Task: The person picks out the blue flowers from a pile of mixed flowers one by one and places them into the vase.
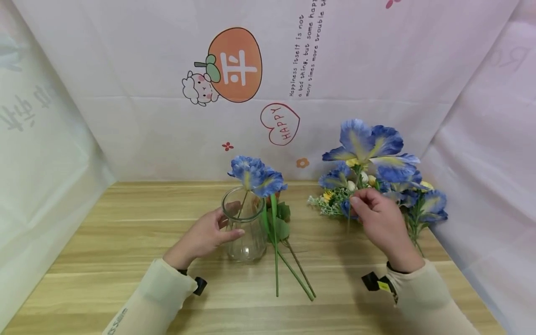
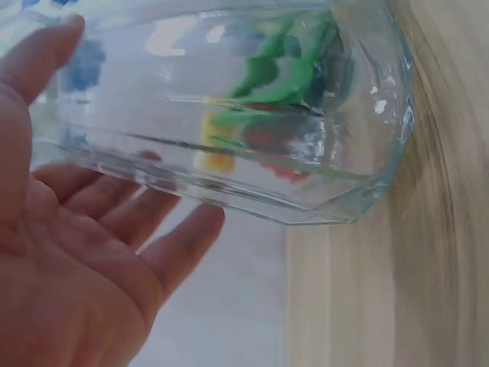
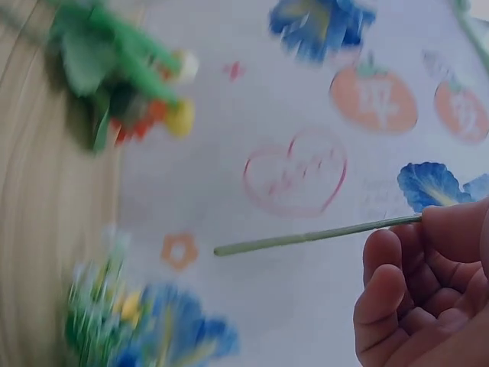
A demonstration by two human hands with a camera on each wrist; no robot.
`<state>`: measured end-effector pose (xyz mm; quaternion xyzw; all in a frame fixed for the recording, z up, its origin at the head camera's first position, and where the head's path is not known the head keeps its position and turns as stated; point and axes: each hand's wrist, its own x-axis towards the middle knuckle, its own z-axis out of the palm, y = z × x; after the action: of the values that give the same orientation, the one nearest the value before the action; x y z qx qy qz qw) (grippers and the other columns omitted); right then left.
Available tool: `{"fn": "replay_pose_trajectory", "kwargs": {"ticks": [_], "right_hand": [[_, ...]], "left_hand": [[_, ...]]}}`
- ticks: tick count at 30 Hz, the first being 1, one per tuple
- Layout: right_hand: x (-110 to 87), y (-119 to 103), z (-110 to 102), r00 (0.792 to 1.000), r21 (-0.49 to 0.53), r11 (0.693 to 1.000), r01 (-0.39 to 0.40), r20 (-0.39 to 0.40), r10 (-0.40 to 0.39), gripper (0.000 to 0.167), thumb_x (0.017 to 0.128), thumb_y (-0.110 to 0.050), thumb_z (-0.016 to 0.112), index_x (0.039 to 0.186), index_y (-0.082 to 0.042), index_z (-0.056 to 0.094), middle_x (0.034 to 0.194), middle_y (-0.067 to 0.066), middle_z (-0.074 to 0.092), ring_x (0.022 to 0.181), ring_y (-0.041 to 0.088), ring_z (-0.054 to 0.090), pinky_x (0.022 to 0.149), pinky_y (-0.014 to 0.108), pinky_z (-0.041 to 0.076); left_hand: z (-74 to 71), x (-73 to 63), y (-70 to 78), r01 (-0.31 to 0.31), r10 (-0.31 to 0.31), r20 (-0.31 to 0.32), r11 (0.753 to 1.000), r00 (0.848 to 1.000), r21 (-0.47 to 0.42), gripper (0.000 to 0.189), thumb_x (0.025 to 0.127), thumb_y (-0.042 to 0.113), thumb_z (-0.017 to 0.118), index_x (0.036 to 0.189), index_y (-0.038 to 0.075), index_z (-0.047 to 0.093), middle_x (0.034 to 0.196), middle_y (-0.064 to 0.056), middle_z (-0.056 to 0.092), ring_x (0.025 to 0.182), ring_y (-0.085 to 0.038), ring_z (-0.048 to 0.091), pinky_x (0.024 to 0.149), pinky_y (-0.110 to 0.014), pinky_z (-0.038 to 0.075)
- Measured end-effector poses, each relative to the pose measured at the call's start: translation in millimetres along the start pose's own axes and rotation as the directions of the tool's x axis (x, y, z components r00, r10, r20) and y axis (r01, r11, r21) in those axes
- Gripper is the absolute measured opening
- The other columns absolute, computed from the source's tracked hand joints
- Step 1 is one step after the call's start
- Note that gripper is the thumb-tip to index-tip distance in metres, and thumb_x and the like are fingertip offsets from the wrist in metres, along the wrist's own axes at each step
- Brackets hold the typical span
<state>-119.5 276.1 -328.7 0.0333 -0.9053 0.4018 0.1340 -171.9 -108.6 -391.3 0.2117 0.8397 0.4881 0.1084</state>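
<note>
A clear ribbed glass vase (image 1: 247, 242) stands on the table, a blue iris-like flower (image 1: 247, 173) leaning in it with its thin stem inside. My left hand (image 1: 203, 236) holds the vase from its left side, thumb in front and fingers behind; in the left wrist view those fingers (image 2: 187, 237) lie along the glass. Over on the right, my right hand (image 1: 382, 221) pinches another blue iris (image 1: 360, 142) with a yellow centre by its stem. The right wrist view shows the cut end of that stem (image 3: 267, 245) sticking out free past the fingertips.
Just right of the vase lie several long green stems (image 1: 293, 267) with leaves (image 1: 281, 228). Their red, yellow and white heads show in the right wrist view. A heap of blue, yellow and white flowers (image 1: 431, 204) lies at the back right. A printed white cloth (image 1: 167, 139) hangs behind the table.
</note>
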Motion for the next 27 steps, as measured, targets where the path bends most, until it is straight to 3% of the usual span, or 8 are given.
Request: {"fn": "replay_pose_trajectory", "kwargs": {"ticks": [8,13,14,16,20,22,24,27], "right_hand": [[-9.5,-43.3,22.7,0.989,0.118,0.982,0.145,0.002,-0.146,0.024,0.107,-0.029,0.049,0.101,-0.010,0.062,0.080,0.005,0.057,0.063,0.022,0.049,0.056,0.032,0.041],[-13.1,-65.2,36.7,0.979,0.145,0.968,0.203,0.004,-0.205,0.019,0.106,-0.025,0.052,0.101,-0.011,0.063,0.084,0.002,0.060,0.068,0.020,0.053,0.059,0.032,0.045],[-13.3,-69.0,39.8,0.974,0.150,0.963,0.223,-0.001,-0.226,0.018,0.106,-0.024,0.052,0.100,-0.012,0.063,0.084,0.001,0.061,0.068,0.018,0.053,0.059,0.032,0.045],[-14.7,-76.4,45.6,0.966,0.187,0.948,0.256,-0.002,-0.260,0.016,0.106,-0.021,0.053,0.098,-0.012,0.064,0.082,-0.001,0.060,0.065,0.016,0.053,0.058,0.031,0.046],[-20.9,-88.1,57.5,0.957,0.261,0.925,0.274,0.018,-0.289,0.013,0.105,-0.021,0.055,0.098,-0.012,0.062,0.076,-0.001,0.058,0.059,0.015,0.053,0.053,0.031,0.046],[-24.7,-92.1,63.7,0.957,0.291,0.919,0.265,0.039,-0.288,0.012,0.104,-0.021,0.056,0.100,-0.012,0.061,0.075,-0.001,0.058,0.057,0.014,0.053,0.051,0.031,0.046],[-27.7,-95.1,70.1,0.953,0.298,0.916,0.267,0.056,-0.296,0.010,0.104,-0.021,0.058,0.101,-0.013,0.063,0.071,-0.002,0.056,0.053,0.014,0.050,0.049,0.030,0.045],[-30.5,-99.7,78.5,0.946,0.316,0.907,0.278,0.073,-0.315,0.011,0.103,-0.021,0.059,0.101,-0.013,0.066,0.069,-0.003,0.055,0.051,0.012,0.047,0.049,0.030,0.043]], "left_hand": [[4.5,-3.4,9.8,-0.009,0.016,-0.040,0.985,0.999,0.171,0.072,0.093,0.036,0.072,0.153,0.010,0.040,0.151,-0.012,0.044,0.125,-0.044,0.051,0.103,-0.054,0.042],[5.8,-15.4,24.9,-0.014,0.067,-0.197,0.966,0.978,0.260,0.062,0.094,0.035,0.071,0.145,0.008,0.050,0.139,-0.012,0.056,0.120,-0.036,0.057,0.097,-0.054,0.047],[5.1,-18.2,28.3,-0.025,0.097,-0.258,0.963,0.961,0.269,0.056,0.094,0.031,0.070,0.141,0.006,0.053,0.134,-0.012,0.060,0.116,-0.034,0.060,0.094,-0.053,0.049],[3.3,-23.0,34.5,-0.062,0.169,-0.394,0.960,0.903,0.271,0.041,0.094,0.022,0.069,0.130,0.004,0.063,0.119,-0.009,0.068,0.103,-0.028,0.065,0.085,-0.046,0.054],[-0.6,-30.2,44.0,-0.175,0.319,-0.605,0.942,0.730,0.286,0.019,0.090,0.003,0.062,0.104,0.001,0.075,0.090,0.000,0.074,0.074,-0.016,0.066,0.064,-0.028,0.054],[-1.0,-32.6,50.1,-0.223,0.371,-0.633,0.926,0.680,0.303,0.016,0.091,0.000,0.062,0.096,0.003,0.077,0.083,0.005,0.073,0.069,-0.011,0.065,0.058,-0.021,0.052],[0.5,-34.7,57.9,-0.285,0.417,-0.614,0.908,0.670,0.306,0.016,0.091,-0.002,0.063,0.094,0.004,0.078,0.081,0.007,0.073,0.068,-0.008,0.066,0.056,-0.018,0.052],[6.5,-38.2,72.7,-0.386,0.454,-0.543,0.890,0.707,0.241,0.015,0.093,-0.002,0.065,0.097,0.006,0.078,0.082,0.007,0.073,0.069,-0.008,0.068,0.054,-0.021,0.054]]}}
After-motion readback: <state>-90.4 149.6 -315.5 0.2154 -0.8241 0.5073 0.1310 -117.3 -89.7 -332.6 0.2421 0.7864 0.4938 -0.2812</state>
